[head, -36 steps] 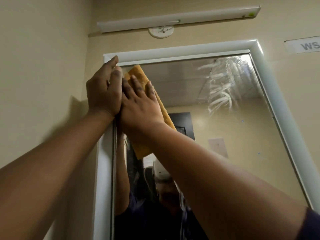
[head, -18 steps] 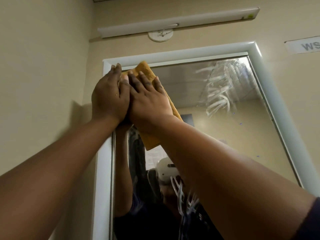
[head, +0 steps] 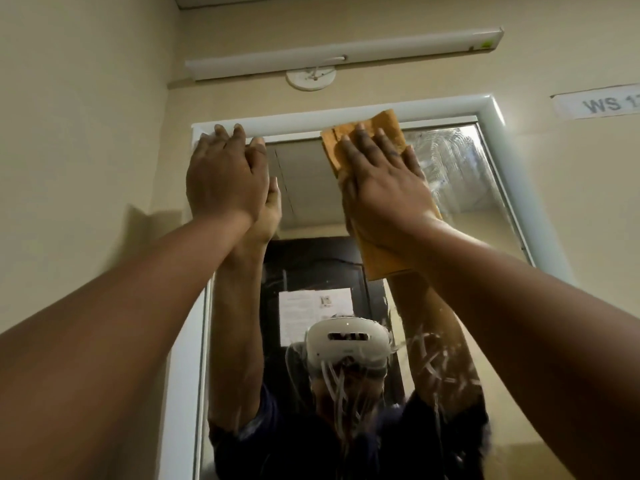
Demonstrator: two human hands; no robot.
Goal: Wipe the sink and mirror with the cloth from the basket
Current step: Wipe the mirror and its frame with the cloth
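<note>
A folded orange cloth [head: 381,128] lies flat against the top of the mirror [head: 308,188], which has a white frame [head: 346,116]. My right hand [head: 381,181] presses the cloth to the glass with straight, spread fingers. My left hand [head: 225,174] rests flat on the mirror's top left corner, fingertips on the frame. White soapy streaks [head: 453,168] cover the glass to the right of the cloth and lower down. The sink is out of view.
A beige side wall [head: 86,133] stands close on the left. Above the mirror hang a white tube light [head: 343,53] and a round white fitting [head: 310,79]. A sign [head: 599,105] is on the wall at right.
My right hand has slid the cloth to the right along the top of the mirror, away from my left hand. The left hand stayed at the top left corner. The camera tilted down slightly.
</note>
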